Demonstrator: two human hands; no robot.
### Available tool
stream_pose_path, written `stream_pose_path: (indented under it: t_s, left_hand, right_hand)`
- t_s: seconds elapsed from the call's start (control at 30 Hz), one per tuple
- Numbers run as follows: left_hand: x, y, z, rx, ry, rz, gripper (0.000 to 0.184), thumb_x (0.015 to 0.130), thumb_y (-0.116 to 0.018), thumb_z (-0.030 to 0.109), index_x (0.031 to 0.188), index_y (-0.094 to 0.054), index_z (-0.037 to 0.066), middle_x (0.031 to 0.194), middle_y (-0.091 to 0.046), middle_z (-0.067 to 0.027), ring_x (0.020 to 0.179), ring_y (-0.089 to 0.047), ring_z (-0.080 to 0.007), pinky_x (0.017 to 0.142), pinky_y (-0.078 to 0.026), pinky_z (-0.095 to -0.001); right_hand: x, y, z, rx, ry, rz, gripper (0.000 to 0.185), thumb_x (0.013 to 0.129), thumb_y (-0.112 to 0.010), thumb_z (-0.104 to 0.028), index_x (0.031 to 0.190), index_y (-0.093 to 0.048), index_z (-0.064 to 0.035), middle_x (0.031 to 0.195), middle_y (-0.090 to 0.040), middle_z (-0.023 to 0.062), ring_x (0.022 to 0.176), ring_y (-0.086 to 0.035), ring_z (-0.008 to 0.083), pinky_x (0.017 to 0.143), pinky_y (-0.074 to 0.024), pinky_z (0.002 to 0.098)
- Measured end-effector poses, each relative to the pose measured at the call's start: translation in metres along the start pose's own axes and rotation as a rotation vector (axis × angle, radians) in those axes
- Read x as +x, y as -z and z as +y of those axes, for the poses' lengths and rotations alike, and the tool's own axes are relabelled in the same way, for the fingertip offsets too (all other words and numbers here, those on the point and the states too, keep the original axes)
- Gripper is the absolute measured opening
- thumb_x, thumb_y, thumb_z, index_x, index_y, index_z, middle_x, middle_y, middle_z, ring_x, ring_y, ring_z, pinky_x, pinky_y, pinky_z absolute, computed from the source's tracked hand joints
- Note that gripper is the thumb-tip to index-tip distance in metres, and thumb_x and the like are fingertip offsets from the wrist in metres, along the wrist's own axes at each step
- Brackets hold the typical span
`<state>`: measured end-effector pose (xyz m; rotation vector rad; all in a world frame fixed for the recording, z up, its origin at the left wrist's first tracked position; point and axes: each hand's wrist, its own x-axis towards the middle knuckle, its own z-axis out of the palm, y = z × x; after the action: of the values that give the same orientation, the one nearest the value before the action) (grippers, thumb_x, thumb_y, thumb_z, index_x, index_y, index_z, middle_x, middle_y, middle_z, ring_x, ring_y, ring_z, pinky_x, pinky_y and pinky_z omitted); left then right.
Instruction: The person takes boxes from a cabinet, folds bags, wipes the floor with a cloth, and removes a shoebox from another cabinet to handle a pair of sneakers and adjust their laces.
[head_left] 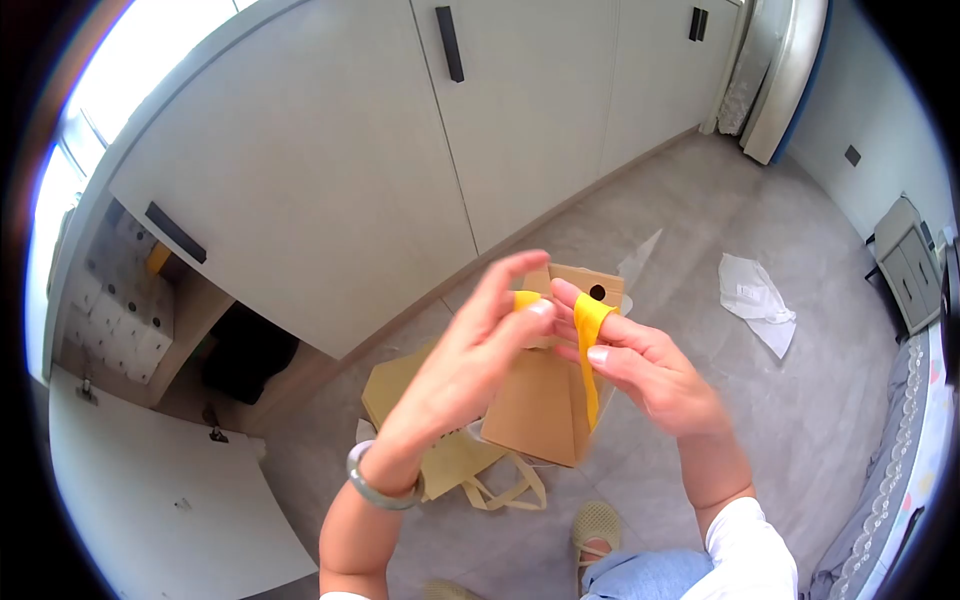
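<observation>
While the right hand (665, 385) pinches a yellow strip (591, 320) above the cardboard box (535, 405), apparently to steady its fold, the nearby left hand (465, 360) has an unclear grip.

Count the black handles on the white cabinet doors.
4: a top-centre handle, a left handle, and two adjoining handles top right. The open door may hide another underneath.

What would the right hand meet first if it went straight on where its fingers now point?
Probably the left hand, close ahead of the right hand; a single view leaves depth unclear.
</observation>
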<state>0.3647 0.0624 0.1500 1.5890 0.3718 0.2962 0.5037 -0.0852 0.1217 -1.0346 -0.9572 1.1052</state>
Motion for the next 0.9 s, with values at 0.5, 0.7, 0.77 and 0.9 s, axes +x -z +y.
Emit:
stream_pose_path:
  t_s: [0.5, 0.7, 0.77, 0.9]
  left_hand:
    - [-0.007, 0.005, -0.035, 0.183, 0.014, -0.351, 0.070, 0.101, -0.045, 0.043, 0.152, -0.019, 0.005, 0.144, -0.044, -0.0213, 0.135, -0.040, -0.0352, 0.110, -0.032, -0.0413]
    - [-0.051, 0.049, -0.058, 0.577, -0.078, -0.347, 0.053, 0.098, -0.054, 0.028, 0.144, -0.039, 0.008, 0.131, -0.055, -0.0183, 0.118, -0.055, -0.0344, 0.099, -0.043, -0.0443]
    - [-0.080, 0.076, -0.081, 0.704, 0.106, -0.287, 0.052, 0.091, -0.058, 0.013, 0.141, -0.045, 0.009, 0.133, -0.054, -0.0174, 0.121, -0.052, -0.0333, 0.100, -0.043, -0.0438]
    - [-0.166, 0.103, -0.179, 1.249, 0.116, -0.303, 0.065, 0.081, -0.059, 0.003, 0.143, -0.042, 0.013, 0.146, -0.042, -0.0124, 0.133, -0.042, -0.0289, 0.107, -0.039, -0.0412]
  right_hand:
    - [0.019, 0.028, 0.038, 0.381, -0.045, 0.191, 0.071, 0.093, -0.056, -0.019, 0.152, -0.019, -0.0059, 0.112, -0.056, 0.0073, 0.106, -0.055, 0.0172, 0.098, -0.0402, 0.0332]
    - [-0.003, 0.053, 0.023, 0.453, 0.049, 0.344, 0.060, 0.089, -0.057, -0.023, 0.140, -0.035, 0.0012, 0.090, -0.048, 0.0022, 0.069, -0.045, 0.0114, 0.072, -0.0399, 0.0282]
    - [-0.033, 0.070, 0.013, 0.430, 0.051, 0.390, 0.058, 0.091, -0.054, -0.027, 0.138, -0.037, 0.0030, 0.090, -0.048, 0.0022, 0.063, -0.043, 0.0097, 0.062, -0.0360, 0.0258]
    - [-0.080, 0.077, -0.021, 0.270, 0.071, 0.458, 0.055, 0.095, -0.048, -0.030, 0.138, -0.036, 0.0027, 0.089, -0.048, 0.0024, 0.058, -0.041, 0.0090, 0.055, -0.0338, 0.0233]
